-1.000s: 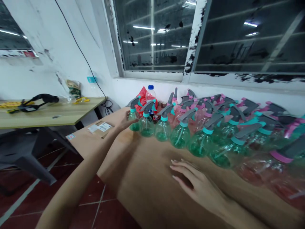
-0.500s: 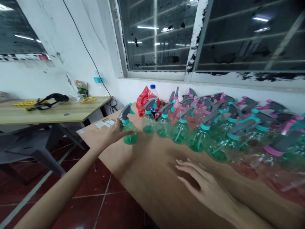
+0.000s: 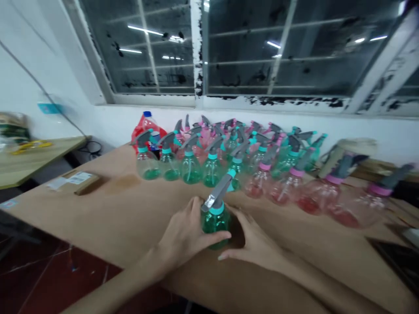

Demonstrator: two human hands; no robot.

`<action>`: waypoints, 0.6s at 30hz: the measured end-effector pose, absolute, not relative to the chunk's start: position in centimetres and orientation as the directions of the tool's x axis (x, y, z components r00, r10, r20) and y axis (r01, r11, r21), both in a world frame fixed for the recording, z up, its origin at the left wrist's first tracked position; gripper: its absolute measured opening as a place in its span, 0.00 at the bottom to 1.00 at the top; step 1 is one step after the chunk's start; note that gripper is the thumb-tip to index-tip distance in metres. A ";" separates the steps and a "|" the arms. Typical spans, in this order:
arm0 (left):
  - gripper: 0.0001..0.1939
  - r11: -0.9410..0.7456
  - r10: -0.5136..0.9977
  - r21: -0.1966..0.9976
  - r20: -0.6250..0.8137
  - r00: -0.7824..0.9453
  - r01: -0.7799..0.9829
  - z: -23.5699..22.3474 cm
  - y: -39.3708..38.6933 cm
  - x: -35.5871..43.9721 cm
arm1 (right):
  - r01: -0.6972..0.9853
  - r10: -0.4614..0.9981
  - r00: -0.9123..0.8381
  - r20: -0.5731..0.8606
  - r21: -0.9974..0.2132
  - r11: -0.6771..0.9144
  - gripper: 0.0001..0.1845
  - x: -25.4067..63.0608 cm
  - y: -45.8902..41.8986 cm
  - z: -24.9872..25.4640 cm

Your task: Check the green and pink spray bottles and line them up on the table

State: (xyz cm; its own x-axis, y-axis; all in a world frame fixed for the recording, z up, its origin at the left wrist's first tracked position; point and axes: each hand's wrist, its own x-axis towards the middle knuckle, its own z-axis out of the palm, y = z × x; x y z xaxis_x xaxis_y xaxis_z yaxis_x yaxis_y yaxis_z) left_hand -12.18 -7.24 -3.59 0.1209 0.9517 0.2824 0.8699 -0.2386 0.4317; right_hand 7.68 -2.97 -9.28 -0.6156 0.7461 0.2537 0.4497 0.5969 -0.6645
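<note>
A green spray bottle (image 3: 215,223) with a turquoise collar and grey trigger head stands in front of me at the table's near side. My left hand (image 3: 181,233) wraps round its left side, the thumb across its front. On the other side my right hand (image 3: 258,242) curves beside the bottle with thumb and fingers apart; whether its fingertips touch the bottle I cannot tell. Beyond my hands runs a row of green spray bottles (image 3: 191,169) with green liquid low inside. To the right, pink spray bottles (image 3: 309,196) with pink collars continue that row.
The brown tabletop (image 3: 131,209) carries a flat cardboard piece (image 3: 87,185) with labels at left. Behind the bottles are a red plastic bag (image 3: 157,131), the wall and a window (image 3: 278,52). A dark flat object (image 3: 397,261) lies at the right edge. A wooden table (image 3: 42,157) stands at far left.
My left hand took the leftmost green bottle out of the row and brought it right and nearer, beside my right hand. The view has swung to the right.
</note>
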 end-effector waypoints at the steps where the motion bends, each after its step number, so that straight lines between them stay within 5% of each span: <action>1: 0.32 -0.242 0.955 0.408 0.262 0.141 0.880 -3.4 -6.9 -10.9 | 0.435 0.757 -0.594 0.273 -0.683 0.587 0.54 8.4 -3.1 -9.3; 7: 0.35 -0.380 0.925 0.329 0.159 0.346 0.865 -1.1 -4.0 -7.2 | 0.432 0.833 -0.466 0.297 -0.746 0.507 0.47 11.5 -3.0 -9.1; 10: 0.35 -0.523 0.850 0.469 0.232 0.472 0.712 -0.1 -2.3 -6.5 | 0.398 0.813 -0.482 0.328 -0.744 0.536 0.48 12.1 -2.5 -9.0; 14: 0.27 -0.472 0.854 0.766 0.274 0.443 0.437 -0.1 -1.0 -4.8 | 0.402 0.800 -0.511 0.314 -0.736 0.545 0.49 12.1 -1.9 -9.0; 18: 0.09 -0.470 0.861 0.819 0.343 0.376 0.330 -1.1 -0.5 -3.3 | 0.426 0.783 -0.549 0.291 -0.709 0.562 0.54 12.6 -1.5 -9.3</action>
State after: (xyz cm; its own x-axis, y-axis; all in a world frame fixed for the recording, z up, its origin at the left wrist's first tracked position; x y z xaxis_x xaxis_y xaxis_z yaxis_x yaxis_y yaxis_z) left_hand -3.28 -0.53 -1.06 0.3757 0.8610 0.3429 0.3300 -0.4700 0.8186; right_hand 12.62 -1.54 -9.30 -0.5490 0.7834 0.2914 0.4263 0.5624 -0.7085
